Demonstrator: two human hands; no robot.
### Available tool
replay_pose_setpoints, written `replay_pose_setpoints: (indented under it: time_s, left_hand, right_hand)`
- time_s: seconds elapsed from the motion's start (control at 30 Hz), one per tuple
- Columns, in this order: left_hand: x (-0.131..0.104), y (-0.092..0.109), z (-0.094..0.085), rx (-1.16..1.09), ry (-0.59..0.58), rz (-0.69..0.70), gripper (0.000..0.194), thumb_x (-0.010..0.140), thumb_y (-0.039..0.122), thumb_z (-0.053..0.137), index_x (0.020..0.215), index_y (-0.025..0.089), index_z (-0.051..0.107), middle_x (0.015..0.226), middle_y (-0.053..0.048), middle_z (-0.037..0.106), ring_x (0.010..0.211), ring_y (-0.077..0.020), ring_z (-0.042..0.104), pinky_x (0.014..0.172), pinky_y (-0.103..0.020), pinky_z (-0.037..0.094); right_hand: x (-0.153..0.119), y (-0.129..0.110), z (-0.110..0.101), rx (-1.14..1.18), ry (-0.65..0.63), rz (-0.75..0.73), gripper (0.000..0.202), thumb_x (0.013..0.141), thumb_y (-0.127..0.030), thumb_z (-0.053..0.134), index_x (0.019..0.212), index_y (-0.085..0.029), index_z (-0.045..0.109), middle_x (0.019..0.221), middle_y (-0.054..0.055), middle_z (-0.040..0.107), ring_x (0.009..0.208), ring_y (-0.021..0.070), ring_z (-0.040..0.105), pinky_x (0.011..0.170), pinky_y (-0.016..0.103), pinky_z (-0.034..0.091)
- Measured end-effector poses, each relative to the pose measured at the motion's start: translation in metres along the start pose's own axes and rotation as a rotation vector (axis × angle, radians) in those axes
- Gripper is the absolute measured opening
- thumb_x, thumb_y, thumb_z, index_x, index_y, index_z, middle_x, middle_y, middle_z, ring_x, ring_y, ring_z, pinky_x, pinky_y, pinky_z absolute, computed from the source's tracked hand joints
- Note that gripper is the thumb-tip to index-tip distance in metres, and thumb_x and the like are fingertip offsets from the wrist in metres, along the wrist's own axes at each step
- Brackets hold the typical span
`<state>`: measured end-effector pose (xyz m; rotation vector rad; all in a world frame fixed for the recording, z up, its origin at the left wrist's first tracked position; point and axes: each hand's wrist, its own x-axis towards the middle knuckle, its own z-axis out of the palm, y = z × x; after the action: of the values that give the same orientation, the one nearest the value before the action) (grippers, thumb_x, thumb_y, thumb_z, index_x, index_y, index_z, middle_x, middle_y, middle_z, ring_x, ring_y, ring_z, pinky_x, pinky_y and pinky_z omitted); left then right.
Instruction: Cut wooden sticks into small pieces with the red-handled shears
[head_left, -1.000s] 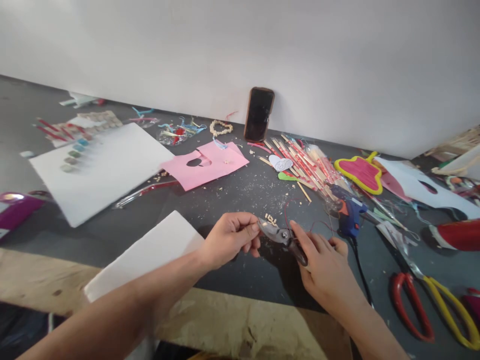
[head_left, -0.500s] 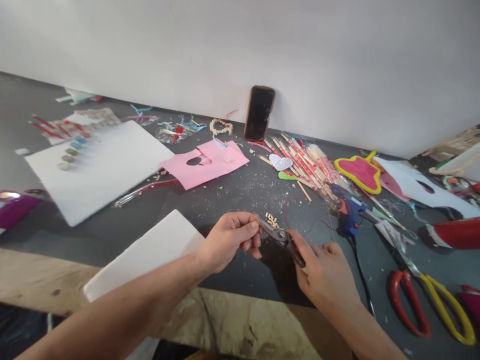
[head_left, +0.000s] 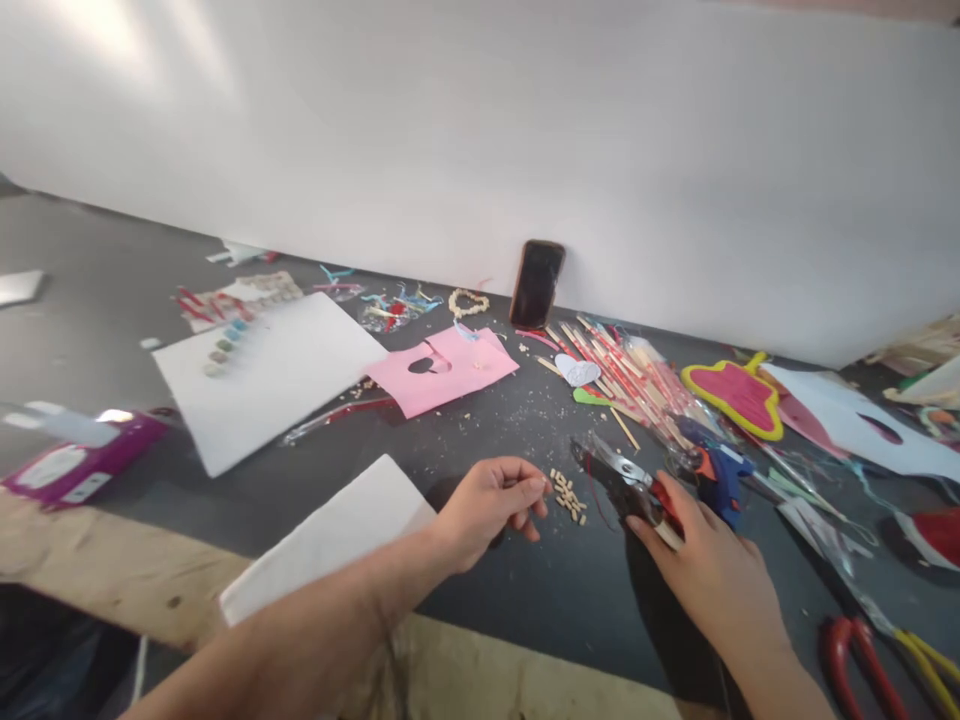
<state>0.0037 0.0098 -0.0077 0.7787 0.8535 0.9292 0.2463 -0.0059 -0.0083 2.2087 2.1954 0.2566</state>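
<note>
Dark grey counter point(head_left: 540, 612) spreads before you against a pale wall point(head_left: 375, 130), with a phone point(head_left: 538, 285) propped upright at the back and a bundle of red-patterned sticks point(head_left: 609, 365) lying in front of it, toward the right. Between your two hands sits a small pile of short pale pieces point(head_left: 568, 497), flat on the counter and nearer to your left hand point(head_left: 487, 508): it lies just to the right of those fingertips. Your left grip is pinched narrow, thumb against forefinger, though it is not clear from this view whether anything tiny is caught between the tips. Your right hand point(head_left: 712, 565) wraps its grip around the handles of the pruners point(head_left: 628, 480), whose long axis slants from your palm toward the far left, so the blades point past the far side of the pile rather than straight at it. They look parted, apart from your left fingertips, and a glue gun point(head_left: 726, 482) lies just beyond your right hand
</note>
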Motion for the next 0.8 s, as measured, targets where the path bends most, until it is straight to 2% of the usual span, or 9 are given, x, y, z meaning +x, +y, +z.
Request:
replay_pose_setpoints:
  time_s: [0.1,0.3,0.43,0.5,0.6,0.67,0.8]
  left_hand:
    - [0.003,-0.002,0.000,-0.050,-0.009,0.016,0.027,0.069,0.036,0.067,0.072,0.011,0.059,0.055,0.001,0.056,0.040,-0.0032,0.037,0.045,-0.021,0.046]
    - [0.007,0.000,-0.002,-0.098,-0.035,0.046,0.031,0.064,0.038,0.070,0.072,0.010,0.059,0.053,0.002,0.055,0.040,-0.0031,0.037,0.044,-0.022,0.046]
    - [0.006,0.004,-0.003,-0.112,-0.043,0.058,0.032,0.063,0.039,0.071,0.071,0.010,0.059,0.054,0.001,0.055,0.040,-0.0032,0.037,0.045,-0.022,0.046]
    - [0.006,0.005,-0.002,-0.119,-0.037,0.056,0.033,0.062,0.040,0.071,0.070,0.010,0.059,0.053,0.002,0.055,0.040,-0.0031,0.037,0.045,-0.022,0.046]
    - [0.006,0.003,-0.001,-0.117,-0.027,0.037,0.036,0.059,0.043,0.072,0.068,0.010,0.058,0.052,0.002,0.055,0.039,-0.0030,0.036,0.043,-0.023,0.045]
    - [0.007,0.000,0.000,-0.106,-0.032,0.024,0.037,0.057,0.043,0.073,0.066,0.011,0.058,0.051,0.002,0.056,0.038,-0.0030,0.036,0.042,-0.023,0.044]
    - [0.007,-0.003,0.001,-0.077,-0.096,-0.008,0.037,0.055,0.043,0.074,0.064,0.011,0.058,0.051,0.001,0.057,0.035,-0.0033,0.038,0.039,-0.022,0.042]
  right_hand:
    - [0.002,0.004,0.005,0.049,-0.024,0.013,0.057,0.082,-0.056,0.034,0.126,-0.020,0.040,0.109,0.011,0.062,0.093,0.0287,0.060,0.069,0.040,0.046]
    - [0.008,0.011,0.020,0.136,0.112,-0.062,0.060,0.080,-0.058,0.034,0.122,-0.016,0.045,0.107,0.013,0.060,0.093,0.0298,0.058,0.079,0.041,0.046]
    - [0.008,0.010,0.023,0.104,0.128,-0.113,0.057,0.082,-0.053,0.033,0.119,-0.013,0.049,0.111,0.014,0.058,0.095,0.0306,0.056,0.083,0.044,0.044]
    - [0.006,0.009,0.019,0.053,0.132,-0.108,0.055,0.082,-0.051,0.033,0.119,-0.014,0.051,0.110,0.014,0.058,0.095,0.0326,0.055,0.076,0.047,0.047]
    - [0.004,0.006,0.008,0.017,0.166,-0.125,0.049,0.081,-0.049,0.033,0.115,-0.022,0.055,0.112,0.011,0.059,0.095,0.0349,0.055,0.063,0.050,0.049]
    - [0.004,0.001,-0.004,0.084,0.193,-0.227,0.042,0.081,-0.046,0.036,0.112,-0.026,0.057,0.111,0.009,0.061,0.096,0.0323,0.056,0.063,0.049,0.051]
    - [0.005,-0.024,-0.030,0.317,0.159,-0.538,0.036,0.083,-0.036,0.043,0.117,-0.027,0.052,0.110,0.005,0.062,0.102,0.0206,0.057,0.081,0.036,0.051]
